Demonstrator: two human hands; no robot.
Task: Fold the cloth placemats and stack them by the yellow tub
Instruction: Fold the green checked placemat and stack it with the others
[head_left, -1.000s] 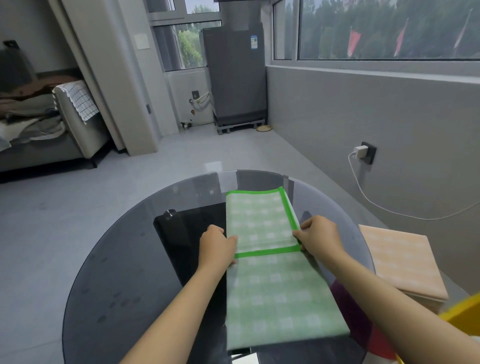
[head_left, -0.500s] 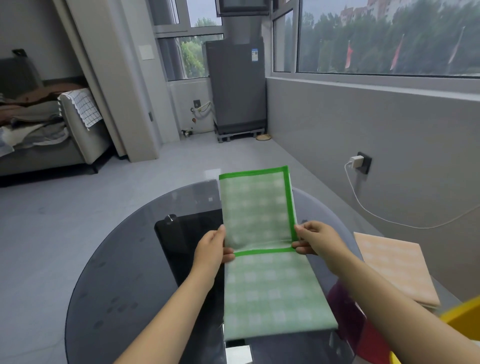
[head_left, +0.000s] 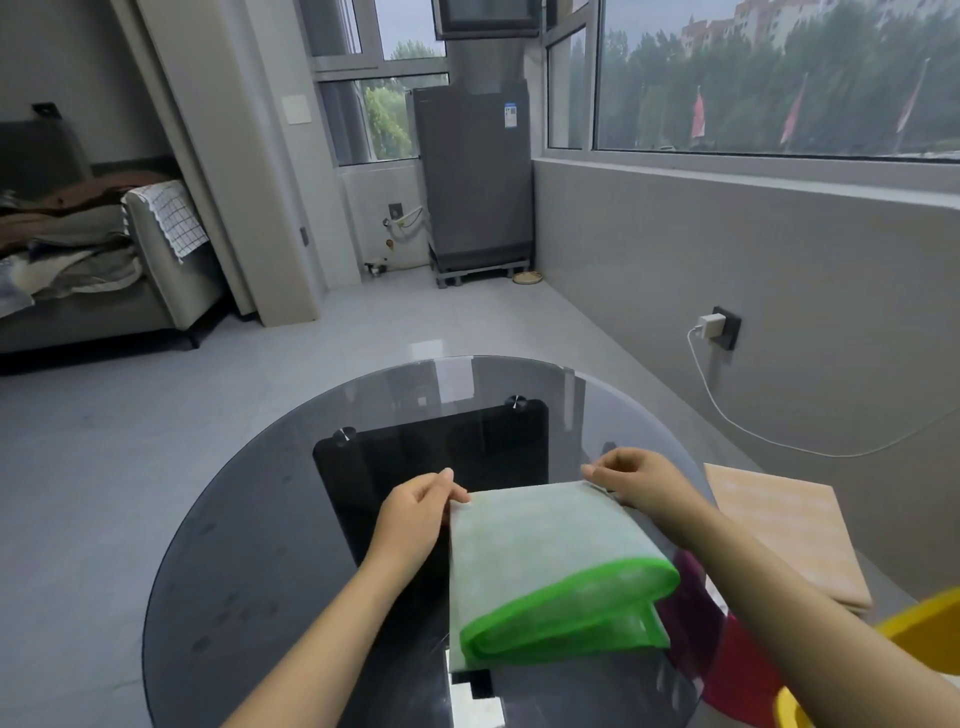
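Note:
A green checked placemat (head_left: 540, 551) with a bright green border lies on the round glass table (head_left: 249, 519), its far half flipped over toward me so the border curls near the front. My left hand (head_left: 415, 512) pinches the fold's left corner. My right hand (head_left: 636, 480) pinches the right corner. A folded peach placemat (head_left: 784, 525) rests to the right, beside the yellow tub (head_left: 914, 618) at the lower right edge.
Under the glass sits a black square base (head_left: 415, 457). A dark red object (head_left: 727, 654) shows below the table on the right. A white charger cable (head_left: 727, 415) hangs along the grey wall. A sofa stands far left, a grey appliance at the back.
Both hands lifted the placemat's far half and swung it over toward me; it now drapes onto the near half, blurred with motion. The camera tilted upward.

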